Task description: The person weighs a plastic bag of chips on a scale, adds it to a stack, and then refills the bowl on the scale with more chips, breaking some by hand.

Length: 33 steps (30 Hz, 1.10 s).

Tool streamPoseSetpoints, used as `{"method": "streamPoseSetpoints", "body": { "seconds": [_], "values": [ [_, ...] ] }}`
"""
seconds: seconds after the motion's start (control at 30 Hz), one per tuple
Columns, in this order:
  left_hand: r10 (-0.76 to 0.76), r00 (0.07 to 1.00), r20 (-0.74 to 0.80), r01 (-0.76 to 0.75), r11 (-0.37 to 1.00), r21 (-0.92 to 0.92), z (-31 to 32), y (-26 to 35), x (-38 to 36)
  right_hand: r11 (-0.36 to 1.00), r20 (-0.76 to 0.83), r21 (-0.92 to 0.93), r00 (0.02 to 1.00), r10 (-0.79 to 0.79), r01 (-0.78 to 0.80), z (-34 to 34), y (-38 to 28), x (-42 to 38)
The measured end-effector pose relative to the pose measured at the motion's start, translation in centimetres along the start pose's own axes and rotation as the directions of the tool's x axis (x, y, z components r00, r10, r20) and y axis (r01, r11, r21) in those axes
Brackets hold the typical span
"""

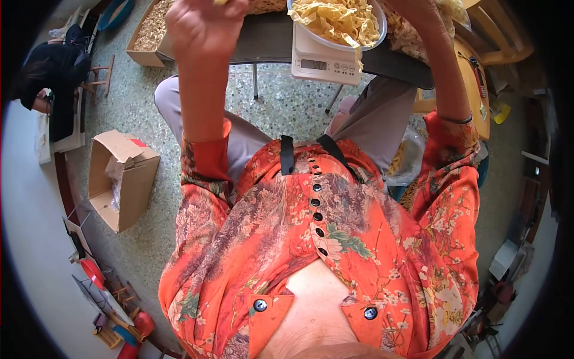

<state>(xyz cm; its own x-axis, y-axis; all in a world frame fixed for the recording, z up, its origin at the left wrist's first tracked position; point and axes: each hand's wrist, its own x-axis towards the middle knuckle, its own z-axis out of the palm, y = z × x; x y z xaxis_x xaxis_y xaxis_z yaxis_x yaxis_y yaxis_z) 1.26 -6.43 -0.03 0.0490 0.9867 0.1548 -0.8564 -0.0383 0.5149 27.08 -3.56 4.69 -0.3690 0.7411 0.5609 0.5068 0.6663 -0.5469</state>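
Note:
A clear plastic bowl (383,30) heaped with pale yellow, crinkled dried pieces (335,21) rests on a white digital kitchen scale (326,69). One strip hangs over the bowl's front rim. To the left of the bowl, my left hand (206,27) is raised at the top edge, its fingers curled together on a small pale yellow dried piece (220,2), mostly cut off by the frame. On the right, my right hand (415,12) reaches past the bowl towards a pile of similar dried pieces (409,42); its fingers lie outside the picture.
The scale stands on a dark table (269,45). An open box of brownish flakes (149,36) lies left of it, and a cardboard box (134,185) stands on the floor. At right are a wooden table (478,90) and a plastic bag (409,158). Another person (54,78) bends at far left.

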Motion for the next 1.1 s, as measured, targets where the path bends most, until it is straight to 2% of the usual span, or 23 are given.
{"method": "streamPoseSetpoints", "body": {
  "seconds": [0.03, 0.07, 0.1, 0.13, 0.2, 0.27, 0.3, 0.4, 0.47, 0.53, 0.57, 0.7, 0.73, 0.77, 0.8, 0.83, 0.87, 0.93, 1.0, 1.03, 1.1],
  "values": [
    [-0.107, 0.941, 0.322, 0.167, 0.972, -0.165, -4.1, 1.2, 0.9, 1.000, 0.003, -0.001, 1.000, 0.001, -0.001, -0.1, 0.1, -0.1],
    [-0.107, 0.941, 0.321, 0.167, 0.972, -0.167, -4.8, 1.5, 0.3, 0.997, 0.054, 0.032, 0.996, 0.068, -0.070, -0.1, 0.2, -0.3],
    [-0.145, 0.964, 0.222, 0.196, 0.954, -0.228, -5.5, 1.7, -0.4, 0.988, 0.107, 0.062, 0.985, 0.135, -0.142, -0.2, 0.2, -0.5],
    [-0.188, 0.974, 0.125, 0.217, 0.932, -0.291, -5.9, 1.7, -1.2, 0.988, 0.109, 0.060, 0.985, 0.136, -0.143, -0.3, 0.1, -0.6],
    [-0.131, 0.984, 0.121, 0.161, 0.942, -0.293, -6.7, 0.9, -2.6, 0.984, 0.174, -0.011, 0.968, 0.180, -0.180, -0.7, -0.2, -0.8],
    [-0.211, 0.972, 0.105, 0.234, 0.925, -0.300, -8.2, 0.8, -3.2, 0.990, 0.179, -0.058, 0.974, 0.139, -0.130, -0.8, 0.1, -0.8],
    [-0.190, 0.980, 0.058, 0.198, 0.953, -0.231, -8.2, 0.6, -3.6, 0.992, 0.188, -0.103, 0.977, 0.097, -0.079, -0.8, 0.2, -0.9],
    [-0.232, 0.971, 0.055, 0.238, 0.958, -0.161, -8.5, 0.3, -4.1, 0.990, 0.202, -0.131, 0.976, 0.083, -0.057, -0.8, 0.2, -0.9],
    [-0.197, 0.980, 0.027, 0.199, 0.970, -0.141, -8.6, -0.5, -4.5, 0.990, 0.216, -0.128, 0.972, 0.089, -0.062, -0.8, 0.1, -1.0],
    [-0.121, 0.992, 0.034, 0.119, 0.992, 0.034, -9.1, -1.0, -4.1, 0.990, 0.222, -0.131, 0.972, 0.073, -0.044, -1.0, -0.2, -0.4],
    [-0.115, 0.993, -0.034, 0.116, 0.991, 0.059, -8.6, -1.3, -4.2, 0.987, 0.251, -0.156, 0.965, 0.075, -0.037, -1.1, -0.7, -0.1],
    [-0.262, 0.960, -0.101, 0.263, 0.965, -0.010, -8.9, -2.5, -4.4, 0.977, 0.344, -0.210, 0.934, 0.095, -0.022, -1.1, -0.8, 1.7],
    [-0.264, 0.957, -0.119, 0.264, 0.964, -0.010, -8.9, -2.9, -4.5, 0.976, 0.379, -0.214, 0.918, 0.117, -0.036, -0.9, -0.4, 2.1],
    [-0.286, 0.954, -0.089, 0.282, 0.958, -0.051, -8.8, -2.9, -4.5, 0.983, 0.402, -0.176, 0.915, 0.034, 0.041, -0.7, 0.1, 2.5],
    [-0.307, 0.950, -0.057, 0.302, 0.949, -0.092, -8.7, -2.9, -4.4, 0.982, 0.404, -0.181, 0.914, 0.028, 0.050, -0.5, 0.5, 2.8],
    [-0.295, 0.945, -0.138, 0.288, 0.955, -0.071, -8.4, -3.3, -4.5, 0.987, 0.422, -0.162, 0.903, 0.075, -0.007, -0.2, 1.0, 3.2],
    [-0.288, 0.948, -0.134, 0.280, 0.957, -0.074, -8.5, -3.4, -4.4, 0.988, 0.440, -0.144, 0.889, 0.122, -0.065, 0.0, 0.8, 3.5],
    [-0.317, 0.945, -0.084, 0.313, 0.948, -0.049, -9.1, -3.7, -4.3, 0.984, 0.408, -0.179, 0.908, 0.096, -0.023, 0.9, 0.8, 4.2],
    [-0.312, 0.941, -0.129, 0.311, 0.950, -0.030, -8.3, -3.9, -4.4, 0.994, 0.424, -0.106, 0.904, 0.052, -0.007, 2.2, 1.3, 4.8],
    [-0.320, 0.938, -0.136, 0.322, 0.947, -0.010, -8.2, -4.0, -4.5, 0.976, 0.412, -0.215, 0.904, 0.118, -0.029, 2.9, 1.7, 5.0],
    [-0.331, 0.933, -0.142, 0.338, 0.941, 0.027, -8.0, -4.8, -4.9, 0.895, 0.355, -0.433, 0.933, 0.054, 0.113, 4.2, 3.1, 4.5]
  ]
}}
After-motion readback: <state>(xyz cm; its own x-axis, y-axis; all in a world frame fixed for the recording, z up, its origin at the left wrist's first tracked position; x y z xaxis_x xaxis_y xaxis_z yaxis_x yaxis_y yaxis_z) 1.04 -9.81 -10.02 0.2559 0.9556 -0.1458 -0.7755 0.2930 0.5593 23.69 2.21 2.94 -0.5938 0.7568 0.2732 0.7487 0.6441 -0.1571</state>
